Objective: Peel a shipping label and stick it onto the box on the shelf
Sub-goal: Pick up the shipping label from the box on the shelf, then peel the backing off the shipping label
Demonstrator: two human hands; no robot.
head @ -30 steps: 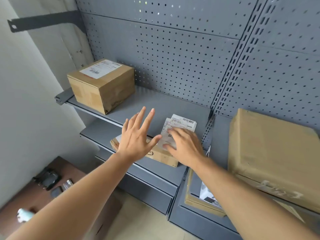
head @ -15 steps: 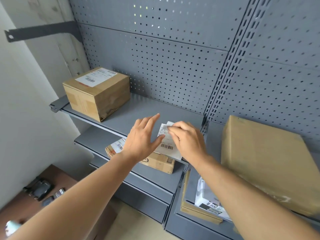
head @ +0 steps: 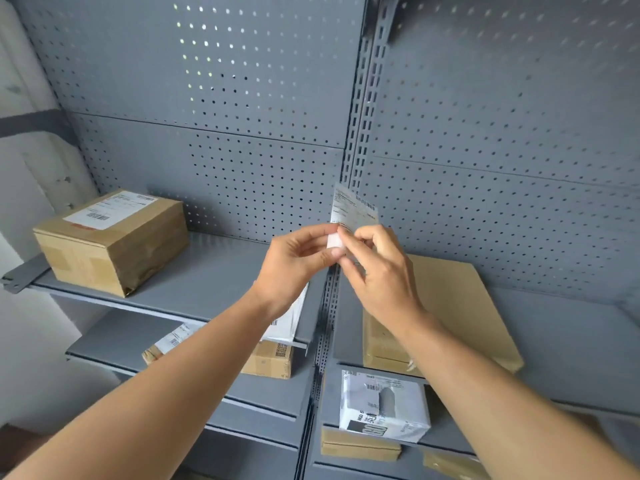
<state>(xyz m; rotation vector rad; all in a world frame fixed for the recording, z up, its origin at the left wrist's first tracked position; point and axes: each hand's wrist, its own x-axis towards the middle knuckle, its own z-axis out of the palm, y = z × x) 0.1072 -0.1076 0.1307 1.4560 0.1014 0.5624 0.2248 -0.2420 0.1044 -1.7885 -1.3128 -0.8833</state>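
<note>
Both hands raised since earlier, left hand [head: 298, 261] and right hand [head: 375, 268] pinching shipping label [head: 351, 211].

Both hands meet in front of the grey pegboard back panel [head: 242, 174], holding a shipping label [head: 351, 211] upright. The left hand [head: 294, 261] pinches its lower white corner, and the right hand [head: 375, 268] grips just beside it. A labelled cardboard box [head: 110, 240] sits at the left end of the upper shelf [head: 207, 282]. A flat cardboard box [head: 460, 306] lies on the right-hand shelf.
</note>
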